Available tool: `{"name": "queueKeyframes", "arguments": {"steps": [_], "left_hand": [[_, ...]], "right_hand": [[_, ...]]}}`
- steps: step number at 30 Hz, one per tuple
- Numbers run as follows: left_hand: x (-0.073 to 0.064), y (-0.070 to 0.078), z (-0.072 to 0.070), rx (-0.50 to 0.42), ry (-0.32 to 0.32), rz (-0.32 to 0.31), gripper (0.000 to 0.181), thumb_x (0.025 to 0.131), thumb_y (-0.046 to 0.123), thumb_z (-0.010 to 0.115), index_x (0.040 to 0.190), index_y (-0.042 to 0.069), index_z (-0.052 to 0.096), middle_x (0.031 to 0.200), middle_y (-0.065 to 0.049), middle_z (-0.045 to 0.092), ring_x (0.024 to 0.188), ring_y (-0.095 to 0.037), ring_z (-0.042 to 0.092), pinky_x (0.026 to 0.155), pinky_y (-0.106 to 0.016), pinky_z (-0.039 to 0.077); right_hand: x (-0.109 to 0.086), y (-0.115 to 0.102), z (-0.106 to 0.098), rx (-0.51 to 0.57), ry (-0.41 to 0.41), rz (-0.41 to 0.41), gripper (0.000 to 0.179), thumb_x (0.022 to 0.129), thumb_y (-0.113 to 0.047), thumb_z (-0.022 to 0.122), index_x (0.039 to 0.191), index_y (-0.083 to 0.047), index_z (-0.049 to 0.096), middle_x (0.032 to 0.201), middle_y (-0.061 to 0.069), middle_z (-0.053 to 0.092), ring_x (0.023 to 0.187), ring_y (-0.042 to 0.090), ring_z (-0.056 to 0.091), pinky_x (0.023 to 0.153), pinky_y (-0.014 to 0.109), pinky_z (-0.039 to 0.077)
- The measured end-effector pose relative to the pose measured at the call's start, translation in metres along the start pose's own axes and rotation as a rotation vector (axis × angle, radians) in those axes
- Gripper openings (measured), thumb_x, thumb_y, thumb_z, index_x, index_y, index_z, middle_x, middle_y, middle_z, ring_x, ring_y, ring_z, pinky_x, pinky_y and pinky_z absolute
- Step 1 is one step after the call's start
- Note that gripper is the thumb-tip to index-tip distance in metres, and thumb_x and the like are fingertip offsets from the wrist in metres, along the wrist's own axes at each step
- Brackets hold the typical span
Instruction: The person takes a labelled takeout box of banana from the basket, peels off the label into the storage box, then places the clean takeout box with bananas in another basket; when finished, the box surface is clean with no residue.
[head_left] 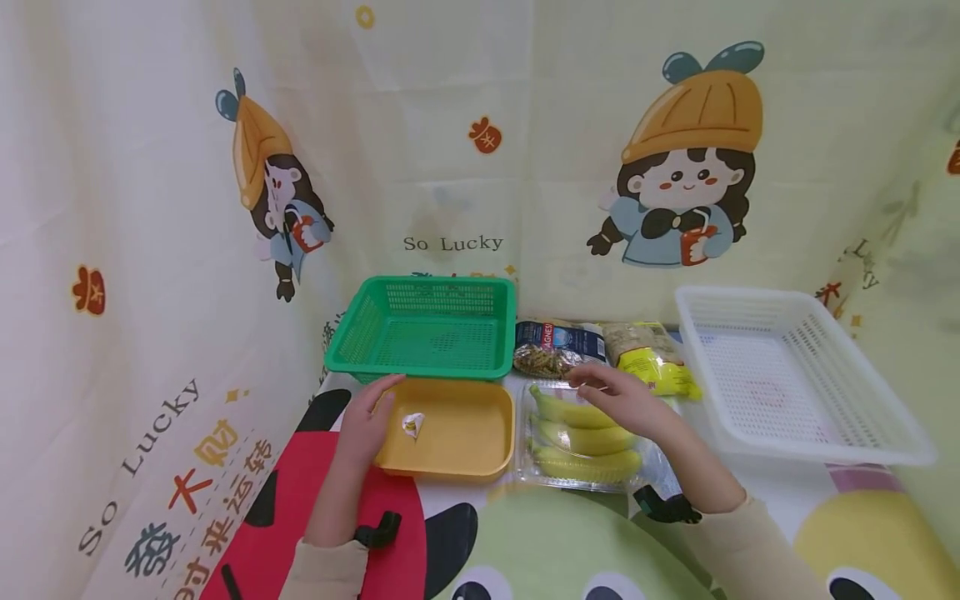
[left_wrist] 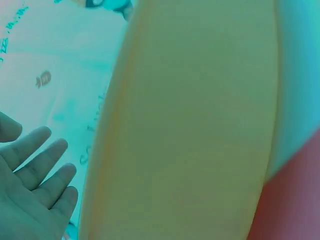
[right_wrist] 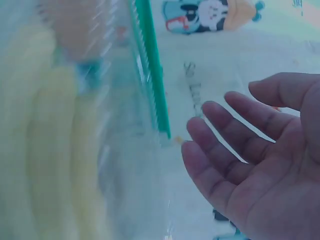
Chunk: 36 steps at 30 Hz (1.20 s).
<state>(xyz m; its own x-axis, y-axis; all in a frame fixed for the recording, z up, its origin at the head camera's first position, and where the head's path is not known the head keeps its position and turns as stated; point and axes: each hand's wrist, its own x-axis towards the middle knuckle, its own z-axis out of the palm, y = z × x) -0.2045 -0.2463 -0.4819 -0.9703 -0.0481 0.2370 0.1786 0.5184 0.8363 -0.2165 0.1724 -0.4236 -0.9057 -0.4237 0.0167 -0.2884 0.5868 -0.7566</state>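
Observation:
Beside the left rim of a yellow-orange tray (head_left: 453, 442), my left hand (head_left: 367, 421) holds nothing. Its fingers are apart and nearly straight in the left wrist view. A small white piece with a yellow mark (head_left: 412, 425) lies in that tray. My right hand (head_left: 618, 396) hovers over the right side of a clear plastic box (head_left: 525, 467) of bananas (head_left: 581, 437). The right wrist view shows its fingers (right_wrist: 240, 130) loosely bent and holding nothing, with the box at the left.
Behind the tray stands a green basket (head_left: 427, 371). A dark-blue-labelled bag of pasta (head_left: 558, 350) and a yellow bag (head_left: 652, 358) lie behind the bananas. At the right stands a white basket (head_left: 810, 450). Printed curtains (head_left: 555, 208) close off the back and sides.

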Motion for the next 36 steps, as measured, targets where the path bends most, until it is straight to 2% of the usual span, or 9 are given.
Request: {"name": "queueKeyframes", "arguments": {"steps": [4, 8, 12, 15, 18, 21, 25, 30, 36], "left_hand": [[-0.004, 0.015, 0.008, -0.026, -0.078, -0.040, 0.035, 0.104, 0.020, 0.046, 0.135, 0.024, 0.061, 0.143, -0.003, 0.056, 0.138, -0.026, 0.045, 0.115, -0.053, 0.036], [-0.011, 0.029, 0.024, -0.144, -0.147, -0.069, 0.034, 0.104, 0.020, 0.046, 0.134, 0.024, 0.061, 0.141, 0.000, 0.058, 0.137, -0.024, 0.047, 0.115, -0.052, 0.037], [-0.019, 0.043, 0.047, -0.236, -0.227, -0.066, 0.033, 0.103, 0.021, 0.048, 0.133, 0.022, 0.063, 0.138, 0.001, 0.061, 0.135, -0.022, 0.049, 0.115, -0.050, 0.038], [-0.022, 0.052, 0.066, -0.370, -0.299, -0.066, 0.034, 0.103, 0.020, 0.048, 0.134, 0.016, 0.061, 0.139, -0.004, 0.060, 0.135, -0.026, 0.050, 0.115, -0.047, 0.038], [-0.024, 0.063, 0.086, -0.510, -0.363, -0.066, 0.038, 0.103, 0.017, 0.046, 0.139, 0.011, 0.056, 0.144, -0.010, 0.056, 0.138, -0.028, 0.047, 0.117, -0.045, 0.036], [-0.026, 0.075, 0.105, -0.577, -0.414, -0.059, 0.043, 0.104, 0.014, 0.042, 0.146, 0.009, 0.047, 0.152, -0.011, 0.047, 0.144, -0.029, 0.040, 0.119, -0.047, 0.031], [-0.031, 0.089, 0.128, -0.618, -0.423, -0.084, 0.050, 0.102, 0.014, 0.041, 0.152, 0.013, 0.039, 0.159, -0.008, 0.035, 0.150, -0.030, 0.026, 0.123, -0.051, 0.021], [-0.037, 0.098, 0.151, -0.659, -0.371, -0.125, 0.056, 0.099, 0.012, 0.046, 0.154, 0.017, 0.035, 0.163, -0.007, 0.028, 0.152, -0.032, 0.019, 0.124, -0.052, 0.015], [-0.040, 0.100, 0.169, -0.650, -0.325, -0.159, 0.059, 0.097, 0.010, 0.046, 0.153, 0.025, 0.035, 0.164, 0.000, 0.025, 0.153, -0.030, 0.016, 0.124, -0.052, 0.014]], "right_hand": [[-0.017, 0.016, -0.008, 0.040, 0.083, 0.065, 0.032, 0.103, -0.027, 0.051, 0.132, -0.016, 0.059, 0.130, 0.012, 0.064, 0.119, 0.032, 0.061, 0.096, 0.051, 0.052], [-0.030, 0.029, -0.016, 0.083, 0.153, 0.091, 0.035, 0.104, -0.027, 0.048, 0.132, -0.008, 0.058, 0.132, 0.016, 0.061, 0.121, 0.036, 0.059, 0.099, 0.052, 0.051], [-0.039, 0.039, -0.022, 0.087, 0.213, 0.115, 0.036, 0.106, -0.027, 0.045, 0.133, -0.006, 0.057, 0.131, 0.016, 0.061, 0.120, 0.031, 0.057, 0.099, 0.042, 0.050], [-0.043, 0.046, -0.024, 0.072, 0.260, 0.142, 0.038, 0.106, -0.028, 0.044, 0.132, -0.006, 0.058, 0.130, 0.017, 0.062, 0.119, 0.028, 0.056, 0.097, 0.038, 0.050], [-0.047, 0.052, -0.024, 0.074, 0.291, 0.177, 0.039, 0.106, -0.030, 0.043, 0.133, -0.004, 0.057, 0.132, 0.020, 0.060, 0.122, 0.033, 0.054, 0.098, 0.046, 0.049], [-0.051, 0.057, -0.022, 0.096, 0.320, 0.214, 0.041, 0.106, -0.030, 0.043, 0.136, -0.005, 0.055, 0.137, 0.022, 0.057, 0.126, 0.039, 0.051, 0.101, 0.056, 0.045], [-0.053, 0.064, -0.020, 0.166, 0.319, 0.232, 0.044, 0.105, -0.028, 0.044, 0.143, -0.005, 0.047, 0.146, 0.025, 0.047, 0.136, 0.044, 0.042, 0.107, 0.063, 0.038], [-0.054, 0.074, -0.014, 0.215, 0.269, 0.247, 0.053, 0.104, -0.028, 0.049, 0.150, -0.005, 0.035, 0.156, 0.025, 0.032, 0.143, 0.050, 0.028, 0.111, 0.067, 0.030], [-0.056, 0.088, -0.005, 0.226, 0.206, 0.323, 0.067, 0.102, -0.037, 0.051, 0.157, -0.013, 0.021, 0.161, 0.026, 0.021, 0.143, 0.053, 0.026, 0.107, 0.070, 0.033]]}}
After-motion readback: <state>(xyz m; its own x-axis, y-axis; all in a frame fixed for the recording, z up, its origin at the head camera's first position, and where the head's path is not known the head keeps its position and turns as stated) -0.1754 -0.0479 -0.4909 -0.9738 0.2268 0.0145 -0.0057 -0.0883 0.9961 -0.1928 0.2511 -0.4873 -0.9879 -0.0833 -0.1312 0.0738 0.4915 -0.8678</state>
